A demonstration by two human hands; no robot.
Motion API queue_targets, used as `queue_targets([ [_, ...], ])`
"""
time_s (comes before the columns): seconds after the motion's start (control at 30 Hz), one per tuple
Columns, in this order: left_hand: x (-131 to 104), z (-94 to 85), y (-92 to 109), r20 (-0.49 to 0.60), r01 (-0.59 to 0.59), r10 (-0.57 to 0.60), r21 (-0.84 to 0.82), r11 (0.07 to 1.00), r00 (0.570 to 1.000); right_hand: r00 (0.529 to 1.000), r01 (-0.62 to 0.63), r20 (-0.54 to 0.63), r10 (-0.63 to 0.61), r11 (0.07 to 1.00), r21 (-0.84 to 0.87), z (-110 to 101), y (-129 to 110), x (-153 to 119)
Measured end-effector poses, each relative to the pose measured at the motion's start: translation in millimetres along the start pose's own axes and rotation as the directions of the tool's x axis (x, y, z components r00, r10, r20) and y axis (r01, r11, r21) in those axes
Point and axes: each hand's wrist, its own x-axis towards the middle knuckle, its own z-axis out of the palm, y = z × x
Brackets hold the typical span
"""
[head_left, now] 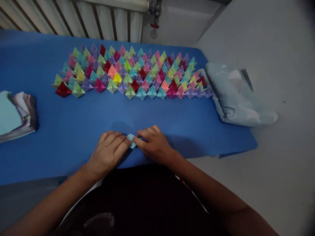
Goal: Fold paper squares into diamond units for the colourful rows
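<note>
Between my two hands, near the front edge of the blue table, is a small light-blue piece of folded paper (132, 141). My left hand (109, 150) pinches its left side, fingers bent and knuckles up. On the other side my right hand (154, 144) grips it with the thumb on top and the fingers curled. The underside of the paper is hidden by my fingers. Beyond my hands stand rows of folded paper boats (128, 80) in red, pink, green, yellow, purple and blue.
A stack of coloured paper sheets (10, 113) lies at the left on the blue table (73, 131). At the right edge sits a folded grey-blue cloth (236, 98) with a small paper-like piece on it. A radiator (86, 19) and a red-handled valve (155, 26) are behind the table.
</note>
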Motion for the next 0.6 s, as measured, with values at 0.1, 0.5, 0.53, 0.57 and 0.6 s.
queue_targets([
  [0.1, -9.1, -1.0, 6.7, 0.077, 0.039, -0.036, -0.032, 0.999, 0.996, 0.994, -0.012, 0.105, 0.008, 0.999, 0.039, -4.2, -4.7, -7.5],
  [0.5, -7.5, -3.2, 3.2, 0.178, -0.025, 0.041, -0.094, 0.995, 0.983, 0.945, -0.092, 0.321, 0.058, 0.992, 0.092, -21.0, -7.1, -9.7],
  [0.53, -7.9, -2.8, 2.3, 0.182, -0.023, 0.041, -0.099, 0.995, 0.982, 0.951, -0.115, 0.298, 0.08, 0.988, 0.102, -21.3, -7.6, -10.3],
  [0.57, -8.7, -2.3, 1.7, 0.184, -0.016, 0.035, -0.108, 0.994, 0.982, 0.957, -0.141, 0.271, 0.105, 0.983, 0.116, -21.5, -8.1, -10.9],
  [0.6, -9.6, -1.8, 1.4, 0.185, -0.002, 0.025, -0.122, 0.992, 0.982, 0.961, -0.163, 0.244, 0.127, 0.978, 0.132, -21.4, -8.8, -11.5],
])
